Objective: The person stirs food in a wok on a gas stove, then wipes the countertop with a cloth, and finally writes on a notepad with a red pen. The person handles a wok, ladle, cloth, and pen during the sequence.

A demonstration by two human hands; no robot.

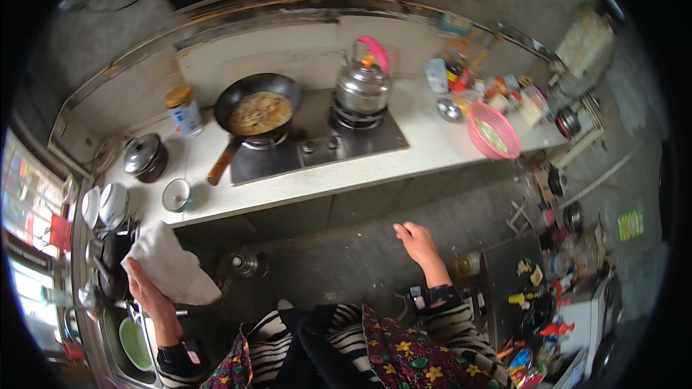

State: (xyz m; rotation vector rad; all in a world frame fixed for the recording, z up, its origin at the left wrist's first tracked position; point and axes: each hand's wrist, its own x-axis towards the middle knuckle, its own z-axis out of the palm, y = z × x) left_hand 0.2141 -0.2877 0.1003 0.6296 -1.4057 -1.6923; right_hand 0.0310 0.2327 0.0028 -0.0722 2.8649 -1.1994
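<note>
My left hand (149, 300) grips a white cloth (171, 262), which hangs down beside the sink (109, 324) at the left. Held over the floor in front of the counter, my right hand (418, 243) is loosely closed, with nothing seen in it. On the stove (288, 161), a black wok (225, 109) with a wooden handle holds cooked food (261, 112) in light brown sauce. A steel kettle (362, 89) with a pink handle stands on the other burner. Nearest the cloth on the counter is a small bowl (176, 195).
A lidded pot (144, 157) and a tin (184, 111) stand left of the stove. To its right are a pink basket (497, 145) and several bottles. A steel flask (246, 265) is on the floor. A dark table (504, 259) with clutter stands at the right.
</note>
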